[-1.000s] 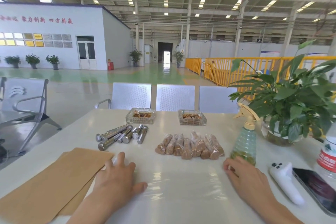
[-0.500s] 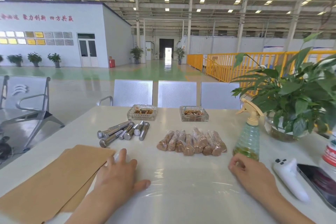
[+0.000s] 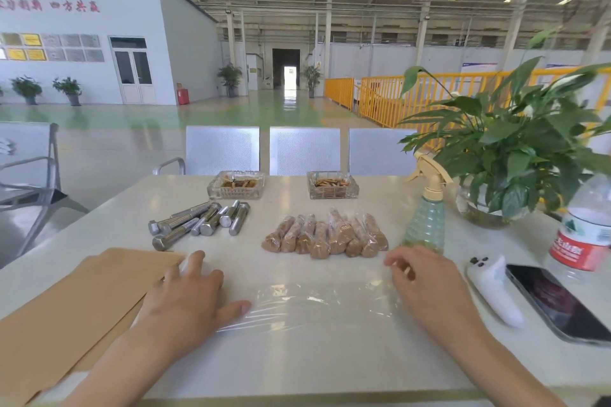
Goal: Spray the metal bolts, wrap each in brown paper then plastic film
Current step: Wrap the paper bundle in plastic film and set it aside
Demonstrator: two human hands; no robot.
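Head view: left hand (image 3: 185,299), fingers flat and spread, presses the clear plastic film sheet (image 3: 307,304); right hand (image 3: 426,284), fingers curled, pinches its far corner. Bare silver metal bolts (image 3: 201,223) lie beyond the left fingertips, stacked brown paper sheets (image 3: 72,304) beside them; film-wrapped brown bundles (image 3: 325,236) and a green plastic spray bottle (image 3: 426,220) lie beyond the right fingertips.

I am seeing two bare forearms coming up from the bottom edge of the head view, with no sleeve, glove, watch or ring showing on either; the left hand (image 3: 185,304) is showing short, unpainted nails, and the right hand (image 3: 429,287) is showing only its back and knuckles, its nails too blurred for me to be making out
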